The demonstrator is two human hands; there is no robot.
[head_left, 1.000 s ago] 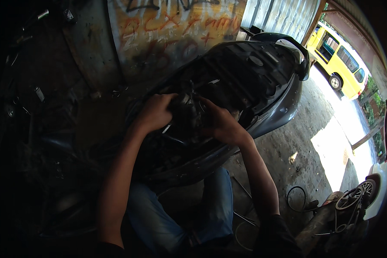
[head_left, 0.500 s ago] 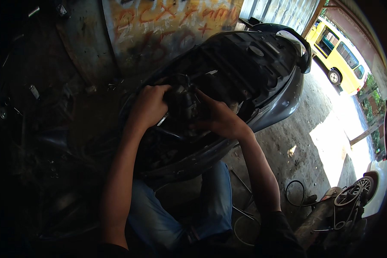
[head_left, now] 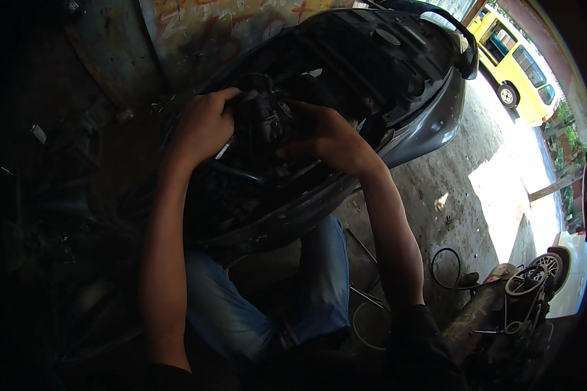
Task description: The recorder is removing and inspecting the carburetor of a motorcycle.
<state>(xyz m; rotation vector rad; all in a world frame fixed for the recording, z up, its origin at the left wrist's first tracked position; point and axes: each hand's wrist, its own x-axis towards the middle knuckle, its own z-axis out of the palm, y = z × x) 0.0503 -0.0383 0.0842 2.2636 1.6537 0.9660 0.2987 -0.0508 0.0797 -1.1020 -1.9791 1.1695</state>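
A scooter [head_left: 407, 111] stands before me with its seat off and its dark inner bay [head_left: 241, 195] exposed. Inside sits a small dark mechanical part with dull metal faces [head_left: 265, 117]. My left hand [head_left: 205, 127] is curled at the left of this part, fingers mostly bent out of sight. A slim bright metal piece [head_left: 224, 147] sticks out under that palm; its kind does not show. On the right side of the part, my right hand [head_left: 336, 140] has thumb and fingers spread apart. Deep shade blurs its fingertips, and any contact is hard to make out.
A stained metal wall [head_left: 209, 39] rises behind the scooter. My jeans-clad knees [head_left: 323, 274] are close under its side. At the lower right lie a black hose [head_left: 447, 251], a metal cylinder [head_left: 479, 309] and a spoked wheel [head_left: 548, 270]. A yellow van [head_left: 515, 65] is parked outside.
The view has tilted, so the scooter and both hands appear higher and slightly left. Both hands stay around the mechanical part, which shows a little more between them.
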